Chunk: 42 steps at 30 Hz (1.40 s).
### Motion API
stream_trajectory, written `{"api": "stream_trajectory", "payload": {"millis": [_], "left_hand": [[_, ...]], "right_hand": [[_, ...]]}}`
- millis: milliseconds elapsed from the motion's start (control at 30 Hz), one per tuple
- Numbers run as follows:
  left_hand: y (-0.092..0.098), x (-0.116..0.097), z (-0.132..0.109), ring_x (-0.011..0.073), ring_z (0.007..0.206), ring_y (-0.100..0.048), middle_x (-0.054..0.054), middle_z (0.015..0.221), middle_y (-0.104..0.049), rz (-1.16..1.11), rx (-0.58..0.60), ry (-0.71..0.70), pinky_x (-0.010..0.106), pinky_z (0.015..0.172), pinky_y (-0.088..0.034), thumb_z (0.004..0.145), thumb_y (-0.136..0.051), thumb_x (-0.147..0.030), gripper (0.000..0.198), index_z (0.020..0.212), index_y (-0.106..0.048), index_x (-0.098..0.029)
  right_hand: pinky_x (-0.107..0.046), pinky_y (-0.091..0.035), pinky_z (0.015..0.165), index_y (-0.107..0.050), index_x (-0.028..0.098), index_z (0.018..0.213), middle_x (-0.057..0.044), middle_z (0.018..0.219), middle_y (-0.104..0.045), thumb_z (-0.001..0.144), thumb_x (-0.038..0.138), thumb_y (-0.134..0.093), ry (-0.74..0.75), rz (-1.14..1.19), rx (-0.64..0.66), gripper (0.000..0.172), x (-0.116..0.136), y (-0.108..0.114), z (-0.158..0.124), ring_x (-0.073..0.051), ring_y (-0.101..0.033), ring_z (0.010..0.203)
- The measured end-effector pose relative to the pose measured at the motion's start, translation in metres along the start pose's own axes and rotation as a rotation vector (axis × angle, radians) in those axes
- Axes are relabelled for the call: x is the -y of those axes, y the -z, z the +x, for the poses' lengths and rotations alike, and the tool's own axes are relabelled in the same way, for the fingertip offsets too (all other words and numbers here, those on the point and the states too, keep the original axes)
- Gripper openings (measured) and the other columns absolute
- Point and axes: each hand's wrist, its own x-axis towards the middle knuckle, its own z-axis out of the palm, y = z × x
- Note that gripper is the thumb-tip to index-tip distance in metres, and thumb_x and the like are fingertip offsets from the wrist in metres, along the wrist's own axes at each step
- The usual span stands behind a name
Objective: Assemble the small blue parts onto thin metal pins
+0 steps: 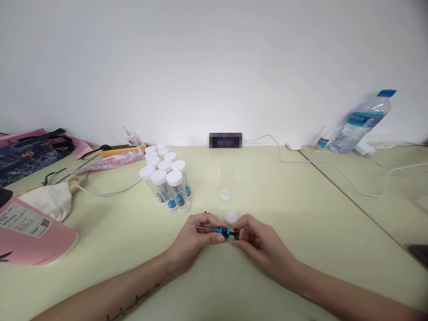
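In front of me, my left hand (202, 236) is closed around a small blue metal piece (222, 231). A thin bent wire (197, 224) runs left from it across my fingers, with a tiny dark red bead (205, 212) near its upper end. The fingers of my right hand (257, 238) pinch the black knob (236, 233) at the right end of the same piece. Just beyond both hands lies a white cap (230, 216). An uncapped clear tube (226, 183) stands upright farther back.
Several white-capped clear tubes (174, 178) with blue parts inside are grouped to the left. A pink cup (36, 232) stands at far left. A water bottle (361, 122) leans on the wall at back right. A dark clock-like box (225, 140) and a white cable (312, 162) lie along the back.
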Motion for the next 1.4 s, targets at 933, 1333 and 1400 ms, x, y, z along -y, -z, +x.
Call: {"api": "stream_trajectory", "payload": {"millis": [933, 1333, 1400], "left_hand": [[0.0001, 0.0008, 0.0009, 0.0142, 0.074, -0.06, 0.003, 0.077, -0.067, 0.038, 0.019, -0.011, 0.027, 0.073, -0.045, 0.062, -0.078, -0.015, 0.017, 0.075, -0.068, -0.014], [0.0007, 0.0013, 0.0013, 0.0141, 0.073, -0.06, 0.003, 0.076, -0.066, 0.043, 0.037, 0.009, 0.027, 0.072, -0.045, 0.061, -0.079, -0.016, 0.017, 0.074, -0.067, -0.015], [0.0003, 0.0011, 0.001, 0.0134, 0.071, -0.06, 0.003, 0.075, -0.067, 0.031, 0.051, 0.017, 0.026, 0.07, -0.045, 0.061, -0.078, -0.014, 0.017, 0.073, -0.067, -0.015]], "right_hand": [[-0.02, -0.029, 0.048, -0.049, 0.02, 0.081, 0.006, 0.056, -0.043, 0.084, 0.041, -0.058, 0.006, 0.028, -0.002, 0.023, -0.0015, -0.0004, -0.0005, -0.01, -0.039, 0.051], [-0.02, -0.029, 0.047, -0.049, 0.02, 0.078, 0.006, 0.056, -0.043, 0.085, 0.042, -0.056, 0.04, 0.005, 0.015, 0.025, -0.0015, -0.0001, -0.0019, -0.009, -0.038, 0.051], [-0.02, -0.029, 0.049, -0.049, 0.018, 0.069, 0.004, 0.056, -0.045, 0.09, 0.044, -0.047, 0.049, -0.022, 0.057, 0.033, 0.0006, 0.0026, -0.0012, -0.009, -0.04, 0.052]]}}
